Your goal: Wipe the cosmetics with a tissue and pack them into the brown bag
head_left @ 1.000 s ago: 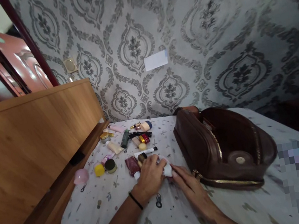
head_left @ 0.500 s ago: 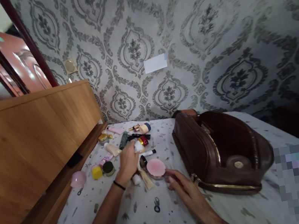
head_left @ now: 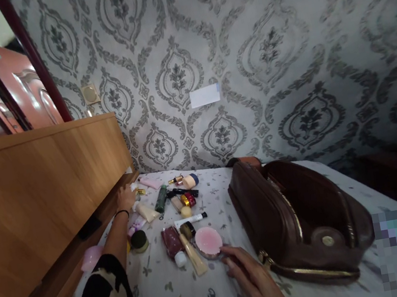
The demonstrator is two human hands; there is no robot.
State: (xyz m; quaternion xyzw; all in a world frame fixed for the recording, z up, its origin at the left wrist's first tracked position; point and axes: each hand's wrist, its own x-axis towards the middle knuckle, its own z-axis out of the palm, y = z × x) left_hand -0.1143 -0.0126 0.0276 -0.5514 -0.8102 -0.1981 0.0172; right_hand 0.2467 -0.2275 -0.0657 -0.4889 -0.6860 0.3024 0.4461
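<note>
My left hand (head_left: 126, 199) reaches to the far left of the patterned sheet, beside the low wooden panel. Its fingers are bent around something small and pale, mostly hidden, close to a gold-coloured item (head_left: 140, 191). My right hand (head_left: 250, 274) rests near the front, fingers loosely stretched and a fingertip touching the rim of a round pink compact (head_left: 209, 241). Left of the compact lie a cream tube (head_left: 192, 253), a dark-lidded jar (head_left: 187, 230) and a dark red bottle (head_left: 172, 241) with a white cap. A pale yellow item (head_left: 186, 212) and a white tube (head_left: 191, 219) are behind them.
An open brown leather bag (head_left: 254, 210) stands on the right. Further cosmetics include a green bottle (head_left: 161, 199), a beige tube (head_left: 146, 211), a red jar (head_left: 189, 199) and a dark jar (head_left: 139, 241). The wooden panel (head_left: 47, 179) borders the left; a patterned wall (head_left: 157, 84) stands behind.
My left hand has moved from the middle of the cosmetics, where it had something white, to the far left. The dark red bottle is now uncovered. My right hand stays at the compact.
</note>
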